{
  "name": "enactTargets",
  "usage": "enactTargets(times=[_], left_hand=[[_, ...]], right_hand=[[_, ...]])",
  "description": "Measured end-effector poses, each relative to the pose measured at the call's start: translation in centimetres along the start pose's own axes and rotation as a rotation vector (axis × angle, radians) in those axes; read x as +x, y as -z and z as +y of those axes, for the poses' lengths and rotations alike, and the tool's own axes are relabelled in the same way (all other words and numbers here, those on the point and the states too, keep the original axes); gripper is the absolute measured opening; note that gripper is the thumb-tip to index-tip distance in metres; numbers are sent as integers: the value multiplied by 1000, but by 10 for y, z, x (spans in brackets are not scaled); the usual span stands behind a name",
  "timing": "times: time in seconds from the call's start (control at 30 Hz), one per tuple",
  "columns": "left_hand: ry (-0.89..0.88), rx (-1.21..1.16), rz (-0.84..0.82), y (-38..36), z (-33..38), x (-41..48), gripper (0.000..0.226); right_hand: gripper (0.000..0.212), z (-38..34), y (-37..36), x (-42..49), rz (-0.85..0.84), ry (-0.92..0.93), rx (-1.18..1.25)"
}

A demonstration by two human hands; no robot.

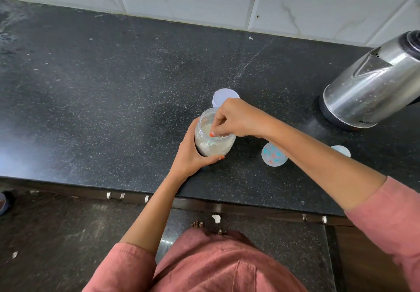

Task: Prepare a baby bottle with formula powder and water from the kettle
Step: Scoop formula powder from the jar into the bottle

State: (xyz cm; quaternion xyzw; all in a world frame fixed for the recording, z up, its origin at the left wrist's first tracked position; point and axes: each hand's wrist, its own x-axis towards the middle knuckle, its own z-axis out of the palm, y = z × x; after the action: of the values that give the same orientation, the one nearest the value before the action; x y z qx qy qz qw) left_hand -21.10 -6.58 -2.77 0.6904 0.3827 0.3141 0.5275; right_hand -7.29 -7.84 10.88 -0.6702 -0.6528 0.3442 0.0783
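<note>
A clear jar of whitish formula powder (212, 143) stands open on the black counter (113, 110), tilted a little toward me. My left hand (193, 153) grips the jar's side. My right hand (236, 119) reaches into the jar's mouth with curled fingers that pinch something small; I cannot tell what. The baby bottle (272, 154), clear with coloured dots, stands just right of the jar, partly hidden by my right forearm. A steel kettle (372, 87) sits at the counter's right end.
A white round lid (223, 97) lies behind the jar. Another pale round piece (341, 151) peeks out beyond my right forearm. Tiled wall at the back; the counter's front edge with drawer handles runs below my hands.
</note>
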Motion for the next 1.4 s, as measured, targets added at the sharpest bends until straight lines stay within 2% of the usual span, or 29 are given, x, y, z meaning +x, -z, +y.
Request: enactTargets(times=[0.23, 0.5, 0.73, 1.0, 1.23, 1.4], left_hand=[[-2, 16, 4, 0, 2, 0, 93], [5, -4, 1, 1, 4, -1, 91], [3, 15, 0, 1, 4, -1, 92], [5, 22, 12, 1, 4, 0, 92], [-13, 22, 13, 2, 4, 0, 92], [-9, 11, 14, 1, 4, -1, 92]], right_hand=[[14, 1, 6, 2, -104, -5, -4], [22, 0, -6, 7, 9, -62, 174], [20, 0, 1, 4, -98, 29, 51], [22, 4, -4, 9, -25, -11, 180], [19, 1, 5, 7, -106, 9, 94], [21, 0, -1, 8, -55, -7, 143]])
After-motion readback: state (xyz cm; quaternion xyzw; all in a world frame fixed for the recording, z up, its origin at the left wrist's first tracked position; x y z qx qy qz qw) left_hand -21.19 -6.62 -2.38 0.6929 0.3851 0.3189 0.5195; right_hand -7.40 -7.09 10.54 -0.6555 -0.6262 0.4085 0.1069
